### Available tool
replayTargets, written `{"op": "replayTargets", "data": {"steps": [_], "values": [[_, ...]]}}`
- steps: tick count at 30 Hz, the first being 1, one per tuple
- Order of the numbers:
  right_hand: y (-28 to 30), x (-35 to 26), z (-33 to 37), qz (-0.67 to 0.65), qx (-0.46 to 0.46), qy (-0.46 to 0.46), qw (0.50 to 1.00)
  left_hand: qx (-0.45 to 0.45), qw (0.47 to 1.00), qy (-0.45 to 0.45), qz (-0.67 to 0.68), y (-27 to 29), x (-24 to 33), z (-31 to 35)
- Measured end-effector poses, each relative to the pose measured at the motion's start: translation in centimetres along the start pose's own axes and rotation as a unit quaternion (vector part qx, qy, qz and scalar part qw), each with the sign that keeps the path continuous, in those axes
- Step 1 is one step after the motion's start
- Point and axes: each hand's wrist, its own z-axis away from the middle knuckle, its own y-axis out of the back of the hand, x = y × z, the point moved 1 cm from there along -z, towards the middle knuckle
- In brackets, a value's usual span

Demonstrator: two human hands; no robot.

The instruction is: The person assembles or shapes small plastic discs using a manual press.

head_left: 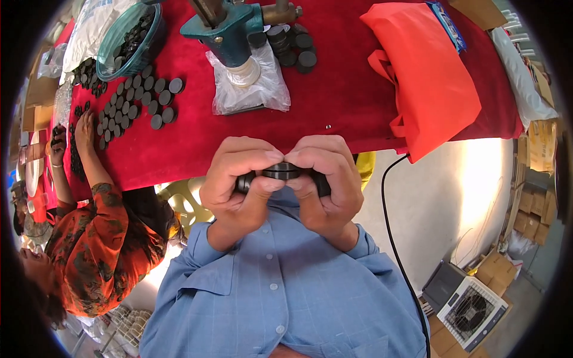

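In front of my chest, both hands pinch one black round disc-shaped part (282, 172), a seam running round its edge. My left hand (239, 179) grips its left side between thumb and fingers, and another black piece (244, 182) shows inside its curled fingers. The right side is gripped by my right hand (327, 179), with a further black piece (321, 182) tucked in that palm. Beyond my hands, on the red cloth, stands a green hand press (225, 37), its base wrapped in clear plastic (262, 95). Several black discs (292, 45) are heaped beside it.
Many black discs (132, 110) lie in rows at the left, near a teal basket (107, 74) of black parts. A co-worker in a patterned orange top (101, 256) reaches over the table there. An orange-red bag (430, 77) lies right. A black cable (391, 227) hangs beside me.
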Motion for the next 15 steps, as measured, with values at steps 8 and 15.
{"op": "replayTargets", "data": {"steps": [8, 15], "values": [[-0.4, 0.9, 0.3, -0.051, -0.004, -0.038, 0.998, 0.011, 0.990, 0.050, 0.129, -0.1, -0.3, -0.1], [-0.2, 2.1, 1.2, -0.451, 0.072, -0.336, 0.824, 0.018, 0.857, 0.311, 0.410, 0.1, -1.5, -1.0]]}}
